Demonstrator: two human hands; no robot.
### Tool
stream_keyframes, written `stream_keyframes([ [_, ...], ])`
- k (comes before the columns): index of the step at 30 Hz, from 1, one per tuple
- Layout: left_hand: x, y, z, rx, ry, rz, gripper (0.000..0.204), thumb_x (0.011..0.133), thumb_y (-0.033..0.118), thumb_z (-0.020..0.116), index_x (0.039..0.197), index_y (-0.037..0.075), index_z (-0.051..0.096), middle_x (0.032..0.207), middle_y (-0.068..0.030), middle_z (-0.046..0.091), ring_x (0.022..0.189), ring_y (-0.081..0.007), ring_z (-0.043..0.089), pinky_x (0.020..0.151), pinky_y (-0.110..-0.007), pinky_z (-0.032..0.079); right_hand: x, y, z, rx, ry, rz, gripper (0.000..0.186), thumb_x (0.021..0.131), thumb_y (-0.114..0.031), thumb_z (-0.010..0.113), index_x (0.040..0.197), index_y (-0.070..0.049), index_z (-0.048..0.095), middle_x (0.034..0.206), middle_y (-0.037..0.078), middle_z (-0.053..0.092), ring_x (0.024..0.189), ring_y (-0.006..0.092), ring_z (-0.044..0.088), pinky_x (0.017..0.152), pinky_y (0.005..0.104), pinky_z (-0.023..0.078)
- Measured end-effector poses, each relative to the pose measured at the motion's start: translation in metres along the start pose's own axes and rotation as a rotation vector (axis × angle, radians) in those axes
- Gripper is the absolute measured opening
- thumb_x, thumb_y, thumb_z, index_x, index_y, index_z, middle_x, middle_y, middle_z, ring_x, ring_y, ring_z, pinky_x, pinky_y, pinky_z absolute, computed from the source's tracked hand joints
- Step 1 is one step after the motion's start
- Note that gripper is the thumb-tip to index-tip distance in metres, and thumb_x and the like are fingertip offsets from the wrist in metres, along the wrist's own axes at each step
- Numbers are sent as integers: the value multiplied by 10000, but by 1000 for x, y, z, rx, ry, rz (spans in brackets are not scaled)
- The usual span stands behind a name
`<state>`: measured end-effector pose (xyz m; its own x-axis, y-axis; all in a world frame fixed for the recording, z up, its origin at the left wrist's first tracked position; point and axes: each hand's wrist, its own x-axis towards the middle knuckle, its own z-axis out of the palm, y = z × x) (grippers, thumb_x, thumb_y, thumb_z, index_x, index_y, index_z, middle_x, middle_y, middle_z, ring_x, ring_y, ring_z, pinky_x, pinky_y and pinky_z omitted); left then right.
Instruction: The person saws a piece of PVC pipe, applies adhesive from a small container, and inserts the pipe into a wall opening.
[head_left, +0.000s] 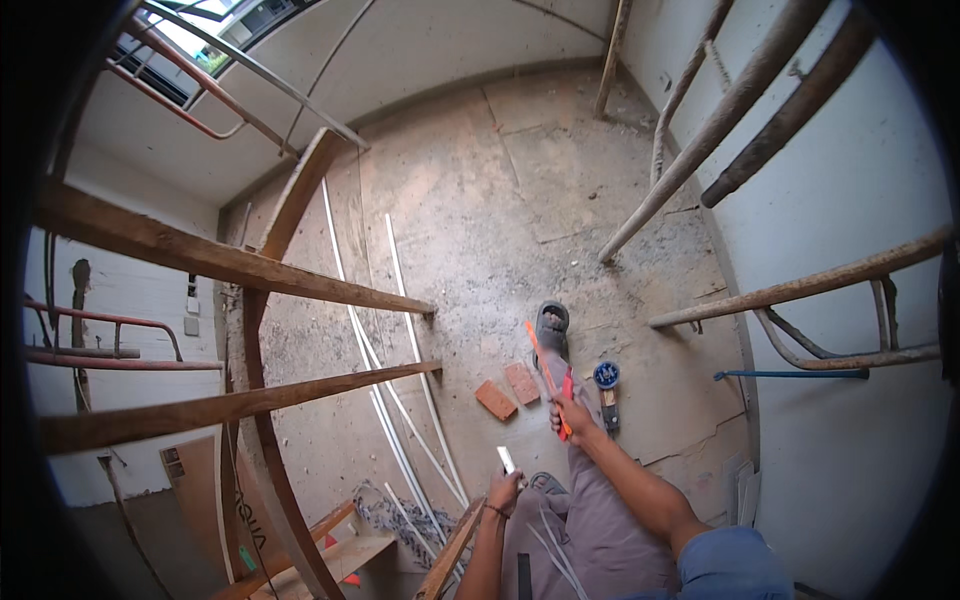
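Note:
My right hand (568,418) is closed on a long orange-and-red hand tool (537,345), held over my lower leg. My left hand (500,492), lower and to the left, grips a short white piece of plastic trunking or pipe (506,459); its far side is hidden. Two red bricks (495,400) lie on the floor (470,280) beside my sandalled foot (551,330). Right of my leg sit a round blue container (606,376) and a dark block-like object (610,418). Several long white strips (400,290) lie to the left.
Wooden beams (200,240) of a trestle or ladder stand left, with metal frames (200,90) behind. Dirty scaffold tubes (740,100) lean along the right wall (840,450), near a blue bar (790,374). A cardboard sheet (190,500) and loose boards (340,555) are at lower left.

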<state>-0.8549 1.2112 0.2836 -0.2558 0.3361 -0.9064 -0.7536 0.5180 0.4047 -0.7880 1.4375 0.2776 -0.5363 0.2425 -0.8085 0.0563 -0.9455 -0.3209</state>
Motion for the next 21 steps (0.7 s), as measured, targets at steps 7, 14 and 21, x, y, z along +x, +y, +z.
stream_keyframes([
  [7, 126, 187, 57, -243, 51, -58, 559, 962, 529, 402, 1175, 20, 488, 660, 25, 399, 491, -54, 371, 425, -189, 317, 165, -133, 73, -116, 141, -51, 174, 910, -252, 564, 902, -90, 502, 597, -35, 442, 448, 65, 429, 386, 226, 352],
  [14, 161, 339, 157, -304, 73, 10, 248, 990, 309, 454, 1053, 70, 453, 694, 23, 407, 512, -45, 355, 420, -191, 298, 192, -228, 73, -119, 391, -10, 173, 891, -258, 584, 893, -105, 504, 593, -29, 448, 430, 70, 441, 366, 227, 364],
  [21, 156, 482, 212, -440, -52, 97, 267, 978, 195, 473, 1196, 43, 445, 791, -16, 494, 570, -71, 444, 478, -226, 389, 185, -266, 86, -2, 514, 136, 201, 853, -248, 623, 920, -114, 489, 620, -10, 463, 459, 92, 460, 381, 242, 375],
])
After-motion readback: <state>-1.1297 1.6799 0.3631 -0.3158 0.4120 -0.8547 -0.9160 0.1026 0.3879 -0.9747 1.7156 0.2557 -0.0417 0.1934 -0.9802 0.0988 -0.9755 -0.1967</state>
